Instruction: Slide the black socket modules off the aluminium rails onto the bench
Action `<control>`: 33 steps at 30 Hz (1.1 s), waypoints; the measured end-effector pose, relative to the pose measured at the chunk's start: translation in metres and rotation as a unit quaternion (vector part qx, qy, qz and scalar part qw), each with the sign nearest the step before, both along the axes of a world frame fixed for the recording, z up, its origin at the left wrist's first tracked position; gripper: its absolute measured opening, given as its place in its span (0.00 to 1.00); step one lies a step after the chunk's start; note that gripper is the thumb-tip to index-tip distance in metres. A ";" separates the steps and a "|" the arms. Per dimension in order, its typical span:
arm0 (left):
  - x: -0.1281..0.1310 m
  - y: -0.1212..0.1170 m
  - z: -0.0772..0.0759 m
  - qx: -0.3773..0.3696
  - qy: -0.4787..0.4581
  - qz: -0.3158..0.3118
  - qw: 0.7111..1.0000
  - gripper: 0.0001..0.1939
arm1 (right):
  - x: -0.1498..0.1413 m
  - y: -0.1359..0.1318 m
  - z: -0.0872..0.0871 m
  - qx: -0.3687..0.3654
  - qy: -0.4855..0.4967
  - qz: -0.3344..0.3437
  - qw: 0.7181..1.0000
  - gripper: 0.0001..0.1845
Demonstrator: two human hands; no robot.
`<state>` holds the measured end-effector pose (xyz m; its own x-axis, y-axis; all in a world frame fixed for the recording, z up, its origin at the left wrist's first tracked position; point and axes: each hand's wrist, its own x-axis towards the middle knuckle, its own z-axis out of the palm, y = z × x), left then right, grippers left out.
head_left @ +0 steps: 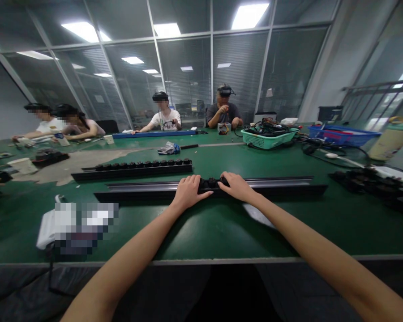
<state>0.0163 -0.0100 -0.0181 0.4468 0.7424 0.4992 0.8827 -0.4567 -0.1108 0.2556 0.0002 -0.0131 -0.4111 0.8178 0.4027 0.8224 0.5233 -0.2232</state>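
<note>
A long black rail [141,196] with a shiny inner channel lies crosswise on the table in front of me. My left hand [188,191] is closed over its middle, fingers on the far side and thumb pointing right along the near side. Just to the right, my right hand [235,186] grips the same stretch, its fingers bent over the channel. Small black wheel-like parts [211,182] show in the channel between both hands; the fingers partly cover them. Beyond, to the left, sits a second black rail [137,171] carrying a row of similar black parts.
A green basket [267,140] of cables and a blue basket [342,135] stand at the back right. Black parts [359,181] lie at right, a white device [49,228] at left. A paper cup [23,166] stands far left. Several people sit across the green table [201,241].
</note>
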 end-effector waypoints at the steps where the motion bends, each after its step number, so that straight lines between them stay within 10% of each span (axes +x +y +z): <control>1: 0.000 0.000 0.000 0.000 0.000 0.000 1.000 0.33 | 0.004 0.000 0.000 -0.004 0.005 -0.003 1.000 0.13; 33: 0.001 0.003 0.002 -0.020 -0.008 -0.002 1.000 0.34 | 0.093 -0.007 -0.011 0.013 0.105 -0.039 0.994 0.18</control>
<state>0.0174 -0.0074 -0.0156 0.4415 0.7602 0.4766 0.8825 -0.4639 -0.0776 0.3485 -0.0071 -0.0238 -0.2511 0.8318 0.4951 0.7971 0.4679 -0.3817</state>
